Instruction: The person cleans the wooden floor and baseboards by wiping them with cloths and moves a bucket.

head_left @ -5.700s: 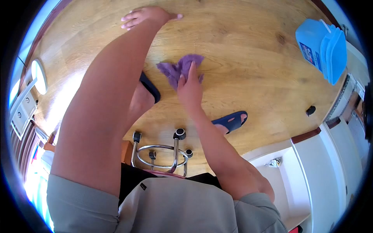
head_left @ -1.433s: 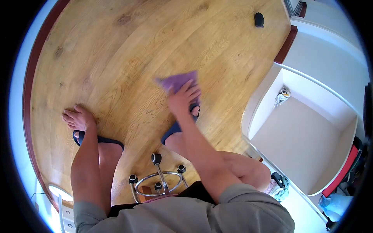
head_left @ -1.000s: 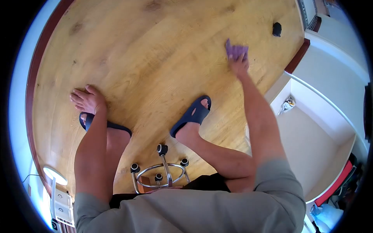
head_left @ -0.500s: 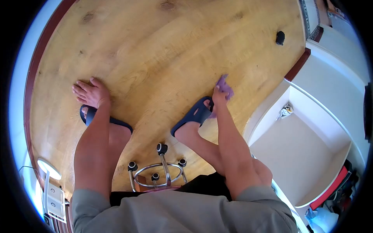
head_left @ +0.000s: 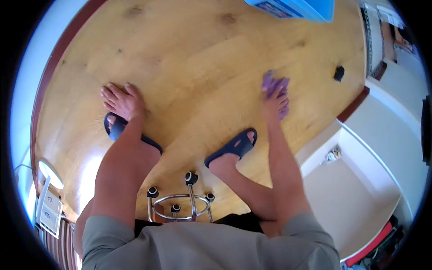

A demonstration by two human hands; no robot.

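My left hand is spread flat over the wooden floor, just ahead of the dark blue slipper on my left foot. It holds nothing. Farther right, my right hand has a crumpled purple cloth under its fingers, held against the floor. Part of the cloth is covered by the hand. Below and to the left of that hand is the dark blue slipper on my right foot.
A chrome stool base on casters stands behind my feet. At right is a white open drawer or box. A small black object lies on the floor. A blue plastic tub shows at the top, and a white lamp at lower left.
My right hand has moved forward and away from the slipper, and the cloth is now more spread under it. The view has shifted, bringing the blue tub in. My left hand stays flat.
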